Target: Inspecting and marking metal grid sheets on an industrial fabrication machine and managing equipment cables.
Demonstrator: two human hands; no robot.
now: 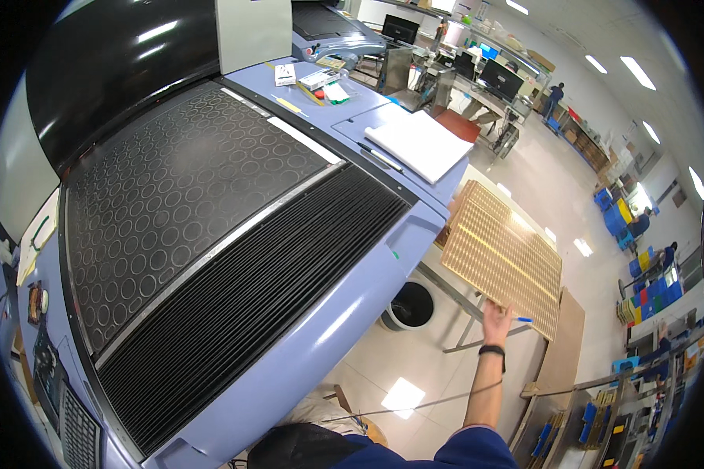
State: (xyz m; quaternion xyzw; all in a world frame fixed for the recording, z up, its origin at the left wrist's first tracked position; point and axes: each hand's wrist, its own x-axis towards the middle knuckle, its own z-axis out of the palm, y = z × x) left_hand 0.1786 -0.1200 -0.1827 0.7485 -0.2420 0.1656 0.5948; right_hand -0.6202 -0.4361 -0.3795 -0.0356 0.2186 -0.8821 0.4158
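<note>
On the right, my right hand (497,322) reaches out and grips the near edge of a thin gold-coloured panel (504,254) patterned with rows of small repeated units, like a circuit board sheet. The panel lies tilted over a stand, with a brighter stripe across its middle. A blue pen (522,320) sticks out sideways beside my fingers; whether they hold it too is hard to tell. Round my right wrist is a black band (492,350), and a thin cord runs near it. My left hand is not in view.
A large blue-grey machine (321,344) with a black circle-patterned bed (188,203) and ribbed black strip fills the left. White paper (418,144) and a black pen (381,157) lie on it. A bin (411,306) stands below; a keyboard (80,426) is lower left.
</note>
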